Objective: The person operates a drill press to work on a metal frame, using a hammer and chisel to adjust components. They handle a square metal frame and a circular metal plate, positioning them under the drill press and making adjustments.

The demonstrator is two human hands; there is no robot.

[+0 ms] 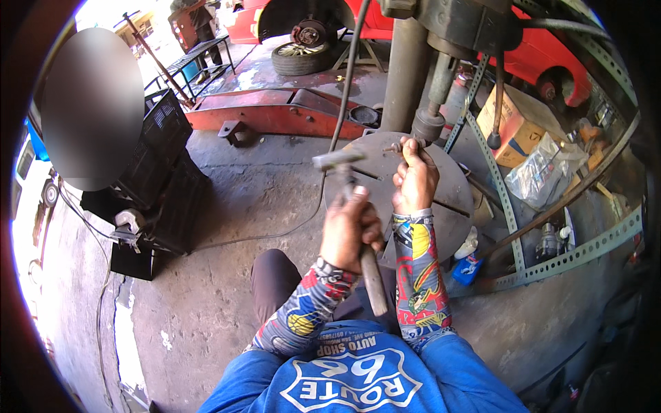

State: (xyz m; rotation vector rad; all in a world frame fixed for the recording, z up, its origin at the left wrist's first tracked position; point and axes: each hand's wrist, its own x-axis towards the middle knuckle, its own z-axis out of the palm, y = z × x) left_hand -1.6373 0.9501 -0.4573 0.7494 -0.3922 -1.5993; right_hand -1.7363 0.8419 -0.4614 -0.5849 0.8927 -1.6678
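The left hand (351, 233) clamps its fingers around a hammer (337, 160) by the round table (451, 177), while the right hand (416, 179) pinches a metal part (393, 147) between fingertips near the chuck (428, 126).

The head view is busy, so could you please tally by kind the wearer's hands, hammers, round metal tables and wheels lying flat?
Left hand and right hand: 2
Hammer: 1
Round metal table: 1
Wheel lying flat: 1
Total: 5
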